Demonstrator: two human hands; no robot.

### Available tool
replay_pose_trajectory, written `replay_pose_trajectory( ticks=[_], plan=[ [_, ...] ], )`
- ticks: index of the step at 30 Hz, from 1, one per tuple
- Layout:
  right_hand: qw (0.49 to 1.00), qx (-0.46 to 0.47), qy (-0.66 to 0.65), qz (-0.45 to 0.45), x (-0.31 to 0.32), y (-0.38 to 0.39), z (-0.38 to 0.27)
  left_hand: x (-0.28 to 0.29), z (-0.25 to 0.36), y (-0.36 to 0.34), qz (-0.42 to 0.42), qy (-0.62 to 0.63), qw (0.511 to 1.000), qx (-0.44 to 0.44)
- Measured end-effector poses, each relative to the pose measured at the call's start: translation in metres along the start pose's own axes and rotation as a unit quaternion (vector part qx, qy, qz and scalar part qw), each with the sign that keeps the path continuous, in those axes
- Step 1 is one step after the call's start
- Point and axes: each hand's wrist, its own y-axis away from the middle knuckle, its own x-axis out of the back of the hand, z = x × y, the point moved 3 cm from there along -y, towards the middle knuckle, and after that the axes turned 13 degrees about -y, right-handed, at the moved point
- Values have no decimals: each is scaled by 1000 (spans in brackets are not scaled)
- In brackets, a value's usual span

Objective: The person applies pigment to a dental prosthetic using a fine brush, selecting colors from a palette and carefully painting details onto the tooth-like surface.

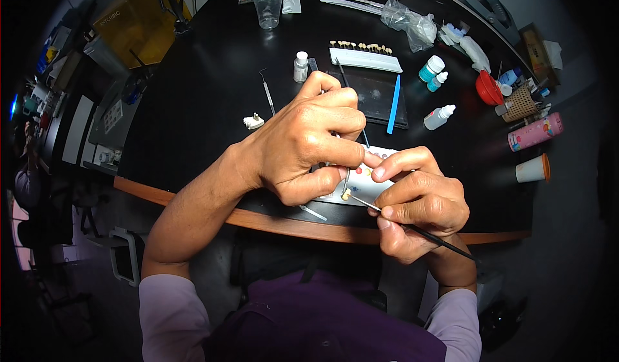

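A black tabletop with a brown wooden edge (303,226) spreads out before you in a dim room. At its far side stand one clear plastic cup (267,7) and one crumpled transparent bag (409,24). Nearer the middle you have one white strip (365,60) with a row of roughly ten cream tooth-shaped tabs along it, and one flat blue stick (394,104). You can count four small bottles: one clear with a white cap (300,67), two teal with white caps (431,70) close together, and one white dropper bottle (440,117). To the right are one red bowl (489,88), one pink patterned cylinder (535,131) and one white cup with an orange rim (532,168).

Your left hand (316,139) has its thumb and fingers pinched on one thin metal instrument (347,180), pointing down. At its lower end sits one small cream tooth-shaped piece (347,194), over a white palette (366,186). Your right hand (422,207) grips one slim black-handled brush (445,242) between thumb and fingers, its tip right beside the piece; you cannot tell whether they touch. One metal probe (267,94) lies left of your left hand.
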Motion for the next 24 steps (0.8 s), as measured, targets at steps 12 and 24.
replay_pose_trajectory(
  ticks=[12,24],
  plan=[
    [1000,-4,-9,2,-1,1,0,1,-1,1,-3,-3,1000,-1],
    [1000,-8,0,-7,-2,1,-1,1,0,0,2,-6,1000,-2]
  ],
)
